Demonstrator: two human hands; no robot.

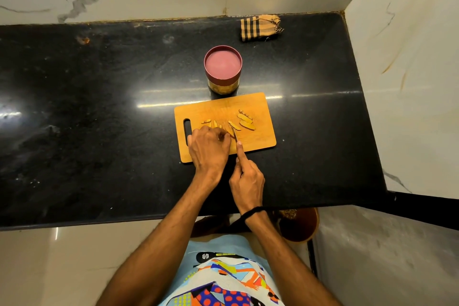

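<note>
**A:** Closest in, the right grip (247,179) is clenched round the handle of the knife (234,134), forefinger laid straight along the back of the blade. That finger is there for control, I'd say, steering the tip on fine cuts.

**B:** The handle is buried in the fist. Only the slim blade shows, slanting away over the cutting board (218,109).

**A:** Just left of it, the left grip (208,146) is curled over, fingertips pinning a root piece (229,133) to the wood. The tucked knuckles probably stop it sliding and spare the fingertips.

**B:** And where does that piece sit against the steel?

**A:** Right at it, between the left fingertips and the blade. Whether it touches the blade I cannot tell, because the fingers hide most of it.

**B:** Cut strips (207,122) lie just beyond the left knuckles, near the board's handle slot.

**A:** While the wider slices (247,125) wait to the right of the blade, apart from the strips. It looks like sorted work: done on one side, to-do on the other.

**B:** The board sits toward the front of the dark surface (99,112), close to the person.

**A:** Just behind it stands a jar (223,64), maroon lid on, something yellowish inside.

**B:** Farthest back, a folded checked cloth (259,27) lies by the wall, well clear of the cutting.
</note>
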